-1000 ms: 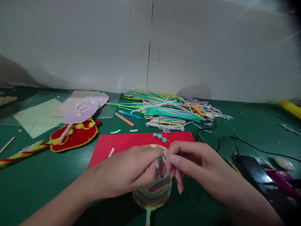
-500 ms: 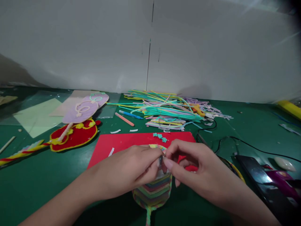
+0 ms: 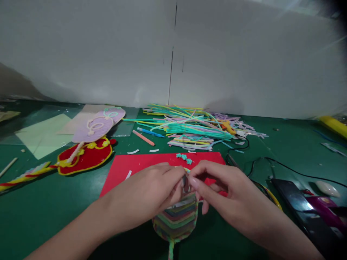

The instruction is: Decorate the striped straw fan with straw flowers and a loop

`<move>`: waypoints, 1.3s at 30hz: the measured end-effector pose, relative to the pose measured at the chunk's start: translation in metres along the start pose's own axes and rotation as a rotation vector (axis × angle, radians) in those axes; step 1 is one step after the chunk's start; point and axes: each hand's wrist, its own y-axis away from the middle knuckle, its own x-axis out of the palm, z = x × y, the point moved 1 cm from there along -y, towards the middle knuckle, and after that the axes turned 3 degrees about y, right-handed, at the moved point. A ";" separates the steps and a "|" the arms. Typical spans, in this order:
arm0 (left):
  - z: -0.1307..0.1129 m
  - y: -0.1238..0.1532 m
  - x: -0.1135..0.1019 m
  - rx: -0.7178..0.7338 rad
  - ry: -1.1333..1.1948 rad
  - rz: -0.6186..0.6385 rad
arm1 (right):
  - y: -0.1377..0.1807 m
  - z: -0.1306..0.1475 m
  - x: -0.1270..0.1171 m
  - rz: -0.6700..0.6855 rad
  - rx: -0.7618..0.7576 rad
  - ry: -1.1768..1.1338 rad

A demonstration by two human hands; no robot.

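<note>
A striped pipe-cleaner hand fan [image 3: 176, 224] in green, yellow and dark red lies under my hands, its wrapped handle toward me. My left hand [image 3: 159, 186] is closed, thumb and forefinger pinched over the upper part of the fan. Facing it, my right hand [image 3: 219, 187] pinches at nearly the same spot, the fingertips almost touching. What sits between the fingertips is too small and hidden to name. Beyond them, three teal pipe-cleaner flowers [image 3: 184, 158] rest on a red sheet [image 3: 141, 162], which lies partly beneath the fan.
Loose pipe cleaners [image 3: 189, 126] are heaped at the back, with an orange glue gun [image 3: 228, 127] on their right. Pink and blue markers [image 3: 143, 137] lie nearby. Purple [image 3: 93, 129] and red fans [image 3: 94, 159] are at left; a black phone [image 3: 292, 198] and cable are at right.
Both hands stay pinched over the fan's upper part, with small finger movements. My right fingertips have shifted slightly. The surrounding things have not moved.
</note>
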 end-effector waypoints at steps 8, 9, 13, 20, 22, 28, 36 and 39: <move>0.000 0.000 0.012 0.122 -0.346 -0.100 | -0.001 -0.007 0.004 0.004 0.142 -0.092; 0.000 0.001 0.014 0.136 -0.375 -0.112 | -0.001 -0.006 0.004 0.007 0.139 -0.076; -0.001 0.002 0.018 0.156 -0.468 -0.117 | -0.003 -0.007 0.005 -0.012 0.105 -0.034; -0.003 0.000 0.017 0.142 -0.509 -0.077 | -0.004 -0.005 0.005 -0.048 0.051 0.035; -0.002 0.000 0.017 0.138 -0.513 -0.075 | -0.004 -0.004 0.005 -0.054 0.043 0.033; -0.002 0.001 0.016 0.144 -0.516 -0.081 | -0.006 -0.005 0.003 -0.068 -0.012 0.059; -0.003 0.000 0.017 0.159 -0.535 -0.096 | -0.005 -0.003 0.002 -0.079 -0.057 0.104; -0.002 0.000 0.017 0.160 -0.544 -0.086 | -0.005 -0.002 0.003 -0.070 -0.042 0.088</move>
